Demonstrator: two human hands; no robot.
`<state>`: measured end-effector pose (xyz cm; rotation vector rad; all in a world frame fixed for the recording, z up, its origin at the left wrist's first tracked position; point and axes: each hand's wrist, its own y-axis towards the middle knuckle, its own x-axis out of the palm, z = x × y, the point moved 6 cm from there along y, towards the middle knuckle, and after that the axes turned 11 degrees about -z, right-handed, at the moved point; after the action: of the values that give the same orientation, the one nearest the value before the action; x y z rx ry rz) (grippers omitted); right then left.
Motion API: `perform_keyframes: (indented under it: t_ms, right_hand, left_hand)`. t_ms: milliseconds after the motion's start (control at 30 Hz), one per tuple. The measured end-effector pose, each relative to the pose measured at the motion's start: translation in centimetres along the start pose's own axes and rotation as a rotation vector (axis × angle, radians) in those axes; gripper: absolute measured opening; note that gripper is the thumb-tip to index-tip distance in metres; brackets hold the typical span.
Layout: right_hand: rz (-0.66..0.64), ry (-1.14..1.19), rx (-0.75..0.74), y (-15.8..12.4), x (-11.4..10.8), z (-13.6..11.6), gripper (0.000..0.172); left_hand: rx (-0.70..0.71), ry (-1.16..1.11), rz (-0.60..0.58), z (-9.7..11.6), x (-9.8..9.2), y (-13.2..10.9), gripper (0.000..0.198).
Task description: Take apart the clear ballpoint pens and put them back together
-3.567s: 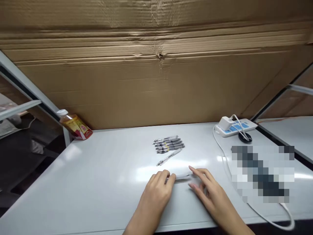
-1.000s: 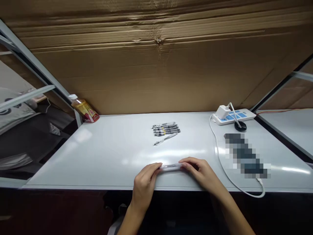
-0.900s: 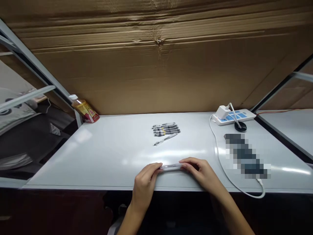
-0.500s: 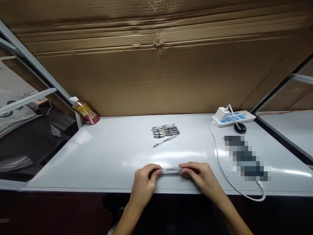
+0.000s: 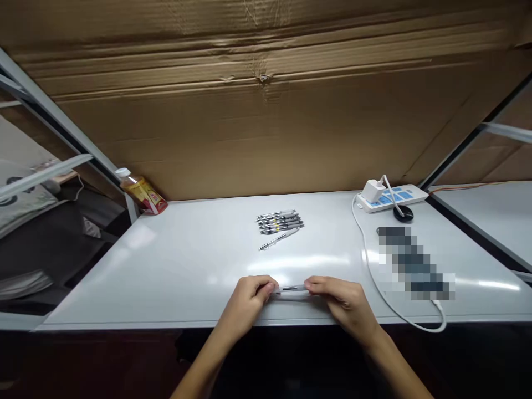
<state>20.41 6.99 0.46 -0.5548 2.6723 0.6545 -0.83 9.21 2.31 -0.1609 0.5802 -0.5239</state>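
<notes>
Near the front edge of the white table (image 5: 174, 277), a clear-barrelled pen (image 5: 291, 288) is stretched level between my two hands. My left hand (image 5: 251, 302) pinches its left end between thumb and fingers. At the other end, my right hand (image 5: 347, 299) has its thumb and fingers closed on the pen. Its two ends are hidden by my fingertips. Beyond my hands lies a row of several similar pens (image 5: 279, 223), close together. One single pen (image 5: 279, 239) rests at a slant just in front of that row.
A tilted drink bottle (image 5: 143, 192) leans at the back left corner. At the right are a power strip (image 5: 411, 193) with a white charger (image 5: 373, 190), a black round object (image 5: 403, 214), a white cable (image 5: 374, 282) and a blurred-out dark item (image 5: 415, 263). Cardboard (image 5: 249, 138) walls the back.
Both hands still hold the pen. The pen appears slightly raised, with a shadow under it, and my grips have shifted a little. The camera view has moved slightly.
</notes>
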Motion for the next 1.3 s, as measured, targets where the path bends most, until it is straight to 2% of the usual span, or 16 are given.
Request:
perform_keyframes:
  t_ms: [67,133,167,267,367,533,633,833,967,1133,1300]
  right_hand:
    - [0.008,0.003,-0.015,-0.1,0.0,-0.1,0.033]
    - [0.016,0.048,0.069,0.1,0.0,0.3,0.026]
    - [0.033,0.088,0.14,0.2,0.0,0.6,0.024]
    - [0.072,0.239,0.366,0.6,0.0,1.7,0.042]
    - [0.035,0.302,0.461,0.9,0.2,2.0,0.04]
    - [0.014,0.236,0.385,1.0,-0.2,1.4,0.027]
    - [0.027,0.251,0.333,1.1,-0.3,1.2,0.03]
    - [-0.072,0.137,0.429,1.3,0.5,1.4,0.035]
    - [0.015,0.175,0.402,1.2,-0.1,1.3,0.025]
    - [0.069,0.19,0.365,1.0,-0.4,1.4,0.021]
    - [0.124,-0.029,0.394,0.1,-3.1,2.4,0.025]
  left_hand:
    - [-0.006,0.01,-0.114,0.3,-0.2,0.4,0.03]
    - [0.035,0.051,-0.132,0.8,-0.7,0.7,0.028]
    - [0.074,0.076,-0.097,1.0,-0.9,0.7,0.028]
    - [0.186,0.122,0.073,1.2,-0.9,0.5,0.029]
    - [0.222,0.14,0.179,0.6,-0.1,-0.3,0.028]
    - [0.208,0.149,0.23,0.2,0.7,-1.5,0.032]
    - [0.209,0.154,0.242,0.3,0.8,-1.6,0.032]
    - [0.231,0.176,0.231,0.5,0.7,-1.5,0.035]
    - [0.158,0.201,0.228,-0.1,0.8,-1.5,0.041]
    - [0.076,0.217,0.345,-1.0,0.3,-1.5,0.046]
    - [-0.022,0.392,0.531,-1.8,-2.2,-2.5,0.035]
